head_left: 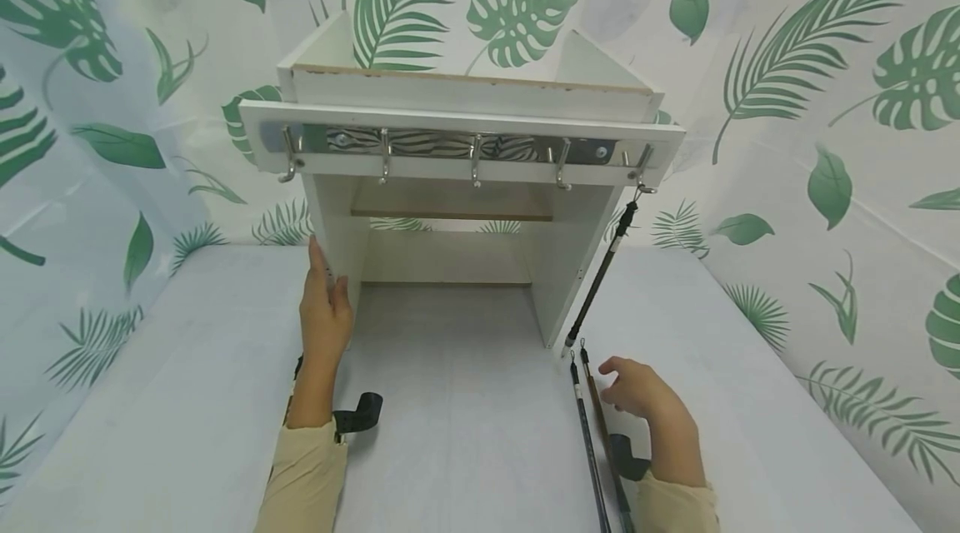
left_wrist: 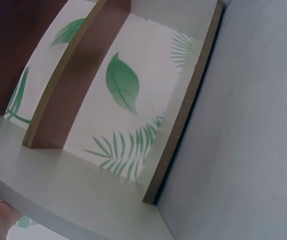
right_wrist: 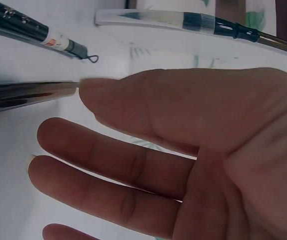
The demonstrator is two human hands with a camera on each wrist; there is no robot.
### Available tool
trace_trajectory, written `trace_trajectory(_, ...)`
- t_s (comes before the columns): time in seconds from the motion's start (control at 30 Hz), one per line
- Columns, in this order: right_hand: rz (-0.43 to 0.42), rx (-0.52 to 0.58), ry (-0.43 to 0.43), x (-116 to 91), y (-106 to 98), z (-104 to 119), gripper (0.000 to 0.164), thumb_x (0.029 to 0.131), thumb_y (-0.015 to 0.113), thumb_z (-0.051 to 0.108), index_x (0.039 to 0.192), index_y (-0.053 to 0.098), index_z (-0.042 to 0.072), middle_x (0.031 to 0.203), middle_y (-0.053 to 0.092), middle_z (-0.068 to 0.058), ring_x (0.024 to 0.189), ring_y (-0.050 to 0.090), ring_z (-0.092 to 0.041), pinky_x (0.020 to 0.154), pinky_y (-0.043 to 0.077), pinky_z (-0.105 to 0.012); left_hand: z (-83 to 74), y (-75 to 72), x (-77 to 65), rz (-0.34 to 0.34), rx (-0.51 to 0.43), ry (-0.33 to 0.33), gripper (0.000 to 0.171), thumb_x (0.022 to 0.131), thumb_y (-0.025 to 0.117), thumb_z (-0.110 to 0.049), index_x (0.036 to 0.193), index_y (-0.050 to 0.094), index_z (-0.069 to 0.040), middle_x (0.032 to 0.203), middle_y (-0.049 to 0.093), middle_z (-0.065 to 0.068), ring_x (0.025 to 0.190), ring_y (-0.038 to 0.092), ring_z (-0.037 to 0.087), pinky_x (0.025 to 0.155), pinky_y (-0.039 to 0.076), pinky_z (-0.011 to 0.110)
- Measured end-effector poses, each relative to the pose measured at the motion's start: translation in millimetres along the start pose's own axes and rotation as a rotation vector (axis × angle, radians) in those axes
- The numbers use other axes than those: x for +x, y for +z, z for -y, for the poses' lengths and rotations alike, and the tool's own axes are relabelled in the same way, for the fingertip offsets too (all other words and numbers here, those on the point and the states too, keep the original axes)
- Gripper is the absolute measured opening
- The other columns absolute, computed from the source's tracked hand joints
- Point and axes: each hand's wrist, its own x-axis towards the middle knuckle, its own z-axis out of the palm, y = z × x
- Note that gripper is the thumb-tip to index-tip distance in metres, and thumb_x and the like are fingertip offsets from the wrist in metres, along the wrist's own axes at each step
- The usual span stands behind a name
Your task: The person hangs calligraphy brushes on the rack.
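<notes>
A white wooden rack (head_left: 465, 90) stands upright, with a row of metal hooks (head_left: 475, 160) along its front rail. My left hand (head_left: 326, 308) grips its left side panel (left_wrist: 98, 200), thumb on the inner face and fingers outside. From the rightmost hook hangs a calligraphy brush (head_left: 600, 283), its bristles under a clear cap (right_wrist: 138, 18). Two more brushes lie on the table, one with a black handle (head_left: 587, 429) and one with a brown handle (head_left: 600, 412). Just beside their looped ends is my right hand (head_left: 637, 387), fingers extended; its thumb tip overlaps the brown handle's end in the right wrist view.
The pale table surface (head_left: 450, 416) runs under everything. A leaf-patterned backdrop (head_left: 750, 33) surrounds the table behind and at both sides. Inside the rack, a cross board (left_wrist: 78, 80) and a low back board (head_left: 446, 258) span the side panels. A thin dark thing shows behind the left forearm.
</notes>
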Motion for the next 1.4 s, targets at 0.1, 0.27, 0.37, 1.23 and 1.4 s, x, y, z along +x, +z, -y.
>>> trace_trajectory(0.1, 0.008, -0.002, 0.017, 2, 3, 0, 0.042, 0.079, 0.063, 0.009, 0.118, 0.053, -0.002, 0.086, 0.064, -0.013, 0.073, 0.062, -0.021, 0.062, 0.050, -0.042, 0.6, 0.2, -0.1, -0.002, 0.003, 0.002, 0.060, 0.096, 0.041, -0.006, 0.146, 0.009, -0.005, 0.136, 0.036, 0.029, 0.125, 0.036, 0.043, 0.098, 0.032, 0.058)
trace_trajectory(0.27, 0.022, 0.016, 0.033, 5, 7, -2, 0.047, 0.079, 0.065, 0.009, 0.122, 0.050, -0.002, 0.084, 0.064, -0.012, 0.072, 0.062, -0.020, 0.062, 0.052, -0.041, 1.8, 0.7, -0.2, -0.013, 0.005, 0.023, 0.059, 0.095, 0.042, -0.005, 0.146, 0.011, -0.002, 0.134, 0.037, 0.030, 0.124, 0.037, 0.043, 0.098, 0.033, 0.057)
trace_trajectory(0.37, 0.033, 0.033, 0.039, 7, 8, -2, 0.049, 0.078, 0.065, 0.008, 0.123, 0.049, -0.001, 0.083, 0.063, -0.012, 0.072, 0.062, -0.020, 0.062, 0.052, -0.041, 1.7, 0.5, 0.0, -0.016, 0.004, 0.031, 0.059, 0.095, 0.042, -0.005, 0.146, 0.011, -0.001, 0.134, 0.037, 0.030, 0.124, 0.037, 0.044, 0.098, 0.033, 0.057)
trace_trajectory(1.23, 0.100, 0.121, 0.141, 8, 21, 0, 0.058, 0.075, 0.060, -0.004, 0.130, 0.040, -0.001, 0.073, 0.058, -0.013, 0.062, 0.059, -0.020, 0.053, 0.051, -0.029, -0.2, -1.3, 0.7, 0.012, 0.005, -0.015, 0.060, 0.096, 0.041, -0.007, 0.146, 0.009, -0.003, 0.135, 0.036, 0.030, 0.125, 0.036, 0.044, 0.098, 0.033, 0.057)
trace_trajectory(1.4, 0.094, 0.111, 0.133, 9, 19, -1, 0.059, 0.074, 0.058, -0.005, 0.130, 0.039, -0.002, 0.076, 0.059, -0.013, 0.062, 0.059, -0.019, 0.054, 0.051, -0.028, 0.9, -1.0, 0.4, 0.004, 0.005, 0.004, 0.060, 0.096, 0.042, -0.007, 0.146, 0.010, -0.003, 0.133, 0.038, 0.030, 0.124, 0.037, 0.045, 0.097, 0.034, 0.058)
